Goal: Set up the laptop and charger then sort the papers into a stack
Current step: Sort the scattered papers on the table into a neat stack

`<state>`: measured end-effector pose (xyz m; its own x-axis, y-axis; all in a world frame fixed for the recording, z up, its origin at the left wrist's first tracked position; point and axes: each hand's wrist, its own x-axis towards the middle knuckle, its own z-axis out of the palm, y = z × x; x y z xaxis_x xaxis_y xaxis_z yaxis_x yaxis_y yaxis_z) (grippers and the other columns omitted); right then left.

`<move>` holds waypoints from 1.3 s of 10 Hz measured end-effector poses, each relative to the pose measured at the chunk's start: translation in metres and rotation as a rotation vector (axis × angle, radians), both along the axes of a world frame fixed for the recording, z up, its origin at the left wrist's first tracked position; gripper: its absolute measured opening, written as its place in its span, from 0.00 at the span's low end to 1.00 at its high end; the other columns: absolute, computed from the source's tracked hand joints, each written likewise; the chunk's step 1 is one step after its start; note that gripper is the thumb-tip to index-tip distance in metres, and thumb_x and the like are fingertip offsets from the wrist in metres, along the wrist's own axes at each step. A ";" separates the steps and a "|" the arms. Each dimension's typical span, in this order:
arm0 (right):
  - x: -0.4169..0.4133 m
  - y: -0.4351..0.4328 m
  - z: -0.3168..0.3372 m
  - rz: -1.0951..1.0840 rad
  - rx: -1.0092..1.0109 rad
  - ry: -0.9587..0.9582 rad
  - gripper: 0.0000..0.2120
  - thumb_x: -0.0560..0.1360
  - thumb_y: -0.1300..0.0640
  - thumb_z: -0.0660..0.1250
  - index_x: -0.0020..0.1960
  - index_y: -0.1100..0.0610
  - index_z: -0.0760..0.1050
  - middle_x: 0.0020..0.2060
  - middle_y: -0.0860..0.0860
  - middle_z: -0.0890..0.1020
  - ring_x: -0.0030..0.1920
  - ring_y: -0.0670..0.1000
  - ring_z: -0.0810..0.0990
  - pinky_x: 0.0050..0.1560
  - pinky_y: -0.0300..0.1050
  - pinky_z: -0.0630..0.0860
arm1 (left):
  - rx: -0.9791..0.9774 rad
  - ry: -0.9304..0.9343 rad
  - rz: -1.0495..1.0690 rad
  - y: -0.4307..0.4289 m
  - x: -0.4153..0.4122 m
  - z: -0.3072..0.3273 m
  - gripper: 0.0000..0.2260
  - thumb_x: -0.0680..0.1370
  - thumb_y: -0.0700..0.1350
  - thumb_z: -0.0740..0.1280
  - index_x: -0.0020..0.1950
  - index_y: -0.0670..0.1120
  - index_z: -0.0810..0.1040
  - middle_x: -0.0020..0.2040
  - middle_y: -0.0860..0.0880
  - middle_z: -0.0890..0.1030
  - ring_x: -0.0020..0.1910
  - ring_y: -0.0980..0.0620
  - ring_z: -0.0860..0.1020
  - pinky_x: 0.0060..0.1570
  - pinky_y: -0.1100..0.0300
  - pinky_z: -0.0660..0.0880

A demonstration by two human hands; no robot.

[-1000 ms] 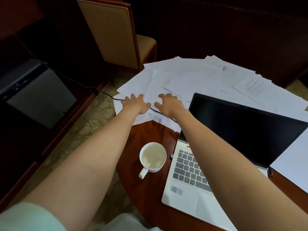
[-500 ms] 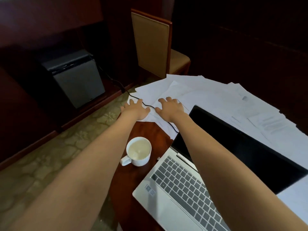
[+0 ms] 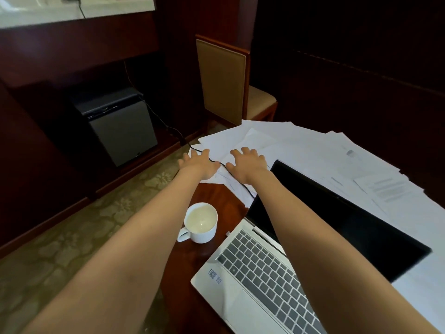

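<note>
A: What's shifted?
B: Only the view, upward. The left hand [image 3: 198, 165] and right hand [image 3: 249, 165] stay flat, fingers spread, on the papers [image 3: 301, 150].
A: Why?
B: Likely pinning sheets beside the cable [image 3: 243, 186] running to the open laptop [image 3: 265, 273].

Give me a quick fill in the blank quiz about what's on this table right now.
The laptop has its lid ____.
The white cup stands to the ____ of the laptop.
The left hand and right hand lie spread on the scattered ____.
Missing words: open; left; papers.
</note>
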<state>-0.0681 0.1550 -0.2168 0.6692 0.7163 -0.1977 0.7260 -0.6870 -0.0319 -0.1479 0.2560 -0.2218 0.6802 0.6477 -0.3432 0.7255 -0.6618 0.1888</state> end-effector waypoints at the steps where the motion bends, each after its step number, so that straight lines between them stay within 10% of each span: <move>1: 0.002 -0.006 0.006 -0.023 -0.015 -0.014 0.25 0.81 0.45 0.50 0.75 0.53 0.55 0.74 0.56 0.58 0.73 0.59 0.58 0.70 0.56 0.58 | 0.006 0.004 -0.027 -0.006 0.003 0.006 0.27 0.81 0.58 0.50 0.78 0.51 0.47 0.78 0.43 0.46 0.76 0.38 0.46 0.73 0.43 0.47; 13: 0.060 -0.216 0.048 0.094 0.010 0.034 0.25 0.81 0.44 0.50 0.75 0.52 0.55 0.74 0.57 0.59 0.72 0.59 0.59 0.70 0.56 0.58 | -0.004 -0.166 0.144 -0.232 0.030 0.056 0.28 0.81 0.58 0.53 0.77 0.52 0.47 0.78 0.43 0.44 0.76 0.38 0.44 0.72 0.41 0.44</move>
